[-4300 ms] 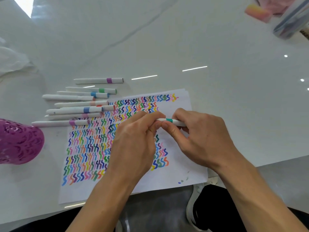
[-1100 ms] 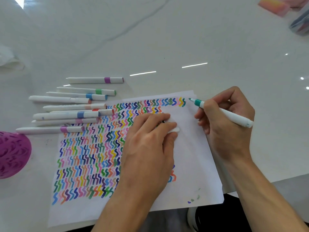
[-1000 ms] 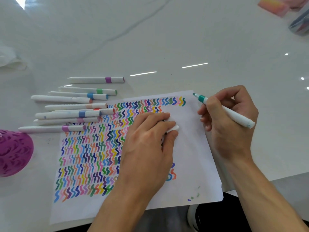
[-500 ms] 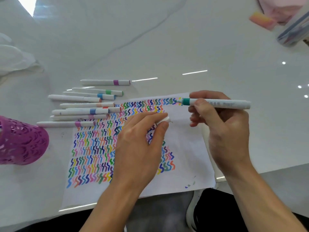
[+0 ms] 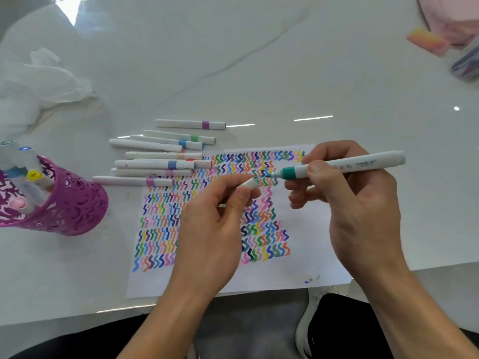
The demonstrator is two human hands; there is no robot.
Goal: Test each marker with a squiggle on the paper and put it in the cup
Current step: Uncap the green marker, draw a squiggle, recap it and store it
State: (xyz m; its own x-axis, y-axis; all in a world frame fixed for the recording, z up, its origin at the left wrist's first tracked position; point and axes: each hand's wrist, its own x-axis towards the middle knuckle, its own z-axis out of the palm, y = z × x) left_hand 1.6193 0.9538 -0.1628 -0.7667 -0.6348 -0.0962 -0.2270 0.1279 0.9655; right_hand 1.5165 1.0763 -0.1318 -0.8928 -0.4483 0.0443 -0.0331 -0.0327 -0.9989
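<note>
My right hand (image 5: 363, 208) grips a white marker with a teal band (image 5: 344, 165), held level with its tip pointing left over the paper (image 5: 311, 244). My left hand (image 5: 215, 224) pinches the marker's white cap (image 5: 249, 183), its open end just left of the tip. Rows of coloured squiggles cover most of the sheet. Several capped markers (image 5: 155, 164) lie side by side left of the paper's top. A purple lattice cup (image 5: 70, 203) stands at the left edge with several markers in it.
Crumpled white plastic (image 5: 39, 86) lies at the far left. A pink and orange block (image 5: 427, 41) and a clear pouch (image 5: 466, 63) sit at the far right corner. The table's front edge (image 5: 427, 270) runs just below the paper, with my legs and a shoe beneath.
The teal marker has swung from tip up and away to level, its tip now close to the cap. My left hand lifted the cap off the paper toward the tip. The view shifted, showing more of the cup.
</note>
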